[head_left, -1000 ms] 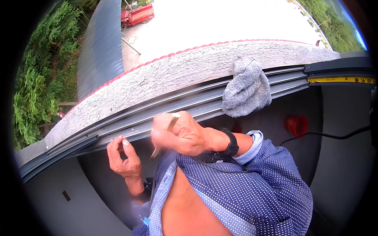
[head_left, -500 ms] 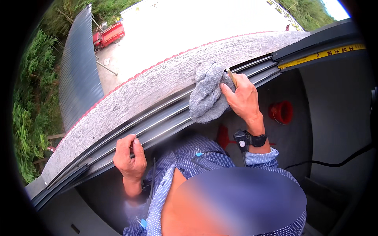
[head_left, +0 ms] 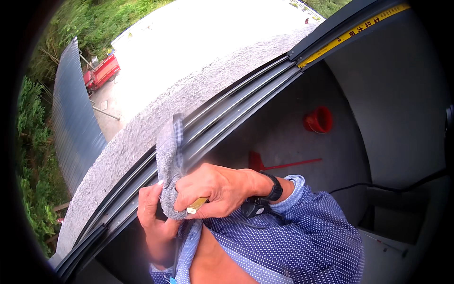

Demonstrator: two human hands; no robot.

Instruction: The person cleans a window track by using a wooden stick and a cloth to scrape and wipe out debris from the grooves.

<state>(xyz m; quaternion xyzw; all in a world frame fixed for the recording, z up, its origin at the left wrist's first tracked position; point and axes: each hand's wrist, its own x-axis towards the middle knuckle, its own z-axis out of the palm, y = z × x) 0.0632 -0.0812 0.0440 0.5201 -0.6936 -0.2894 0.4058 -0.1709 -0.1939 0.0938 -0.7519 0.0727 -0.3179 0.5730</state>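
A grey fluffy cloth (head_left: 168, 156) with a checked edge hangs across the metal window track (head_left: 227, 113), its lower part bunched between my hands. My right hand (head_left: 215, 187) is closed on the bunched cloth. Out of the same fist pokes the end of a yellowish stick-like handle (head_left: 197, 204); the rest of it is hidden. My left hand (head_left: 155, 220) is closed at the cloth's lower left edge, its fingertips pinching the fabric. A dark band circles my right wrist.
Beyond the track runs a rough concrete ledge (head_left: 208, 80), with a drop to a yard, a red cart (head_left: 101, 73) and a corrugated roof (head_left: 75, 123). Inside, a red bucket (head_left: 318, 119) and a red long-handled dustpan-like tool (head_left: 256, 161) are on the floor. A black cable (head_left: 402, 190) crosses at right.
My right hand has carried the cloth and stick left and nearer to me, meeting my left hand. My left hand, earlier empty by the track, now grips the cloth. The view has shifted.
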